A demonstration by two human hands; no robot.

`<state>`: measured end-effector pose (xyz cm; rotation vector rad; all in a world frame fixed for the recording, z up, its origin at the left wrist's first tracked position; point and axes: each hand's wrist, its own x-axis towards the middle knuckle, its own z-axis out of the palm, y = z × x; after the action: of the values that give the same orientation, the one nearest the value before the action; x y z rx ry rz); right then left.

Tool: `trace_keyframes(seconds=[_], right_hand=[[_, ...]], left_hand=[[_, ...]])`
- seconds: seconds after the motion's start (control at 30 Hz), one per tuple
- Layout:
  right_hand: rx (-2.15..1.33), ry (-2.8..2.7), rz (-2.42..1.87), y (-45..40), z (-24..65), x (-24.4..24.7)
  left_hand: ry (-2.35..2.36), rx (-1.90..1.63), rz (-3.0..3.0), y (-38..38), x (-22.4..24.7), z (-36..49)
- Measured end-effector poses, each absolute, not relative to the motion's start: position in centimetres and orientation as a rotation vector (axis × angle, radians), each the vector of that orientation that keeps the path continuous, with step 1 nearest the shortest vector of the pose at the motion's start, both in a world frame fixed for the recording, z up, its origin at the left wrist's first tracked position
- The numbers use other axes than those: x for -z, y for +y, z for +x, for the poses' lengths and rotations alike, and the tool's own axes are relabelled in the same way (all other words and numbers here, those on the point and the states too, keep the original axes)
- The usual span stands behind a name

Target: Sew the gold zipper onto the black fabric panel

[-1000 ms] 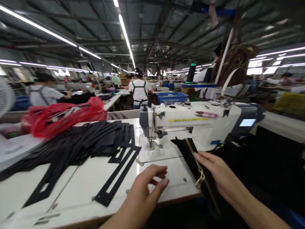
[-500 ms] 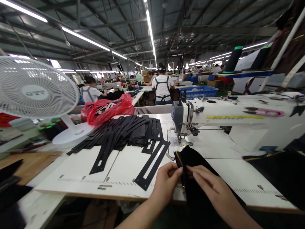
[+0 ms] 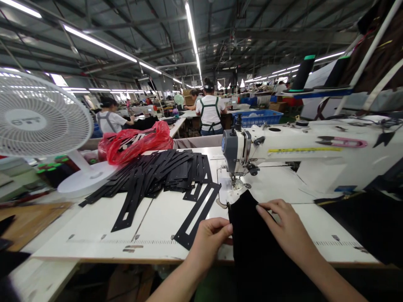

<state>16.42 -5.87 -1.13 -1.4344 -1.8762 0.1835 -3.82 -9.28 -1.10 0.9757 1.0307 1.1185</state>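
A piece of black fabric (image 3: 248, 235) hangs over the front edge of the white sewing table (image 3: 94, 247), its top end just in front of the sewing machine's needle and presser foot (image 3: 237, 183). My left hand (image 3: 209, 239) pinches the fabric's left edge between thumb and fingers. On the right edge, higher up, my right hand (image 3: 286, 224) grips the cloth with thumb and fingertips. Left of the machine lies a heap of black slotted strips (image 3: 157, 172); one separate strip (image 3: 198, 216) reaches close to my left hand.
A white fan (image 3: 85, 172) and a red plastic bag (image 3: 135, 142) stand at the left. More dark fabric (image 3: 362, 226) lies at the right. Pink-handled snips (image 3: 343, 141) rest on the machine arm. Behind are a blue basket (image 3: 258, 118) and people working.
The fabric has been opened out flatter, and its gold zipper edge no longer shows. My right hand has moved up and away from my left, to the right edge. The view has shifted slightly.
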Motion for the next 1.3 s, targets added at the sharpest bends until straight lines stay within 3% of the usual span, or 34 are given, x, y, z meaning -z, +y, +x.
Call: trace_keyframes(seconds=[0.17, 0.47, 0.6, 0.7, 0.8, 0.87, 1.07, 1.17, 1.3], right_hand=[[-0.362, -1.749, -1.488, -7.7, 15.7, -1.2], [0.179, -1.923, -1.612, -6.6, 18.9, 0.0], [0.523, -2.024, -1.419, -6.3, 18.5, -2.7], [0.094, -2.172, -1.106, -7.3, 17.1, -6.6], [-0.397, -2.289, -1.061, -8.2, 15.9, -9.2], [-0.444, -2.292, -1.092, -8.1, 15.5, -9.7], [0.19, -2.476, -1.061, -3.0, 14.2, -4.9], [0.152, -2.552, -1.028, 0.7, 13.1, -0.9], [0.049, -2.564, -0.992, 3.7, 11.5, 2.1]], left_hand=[[1.007, -1.144, 0.981, -9.4, 0.9, -4.2], [1.12, -1.176, 1.038, -8.3, 0.9, -4.0], [1.059, -1.112, 1.271, -9.5, -1.0, -2.9], [1.034, -1.099, 1.512, -11.0, -3.2, -2.0], [0.94, -1.097, 1.41, -12.4, -4.3, -1.3], [0.843, -1.031, 1.212, -13.2, -3.4, -1.2], [0.9, -0.781, 0.992, -15.1, 3.1, -2.6], [1.101, -0.694, 1.183, -14.9, 3.3, -4.5], [1.334, -0.748, 2.04, -11.6, 0.6, -6.4]])
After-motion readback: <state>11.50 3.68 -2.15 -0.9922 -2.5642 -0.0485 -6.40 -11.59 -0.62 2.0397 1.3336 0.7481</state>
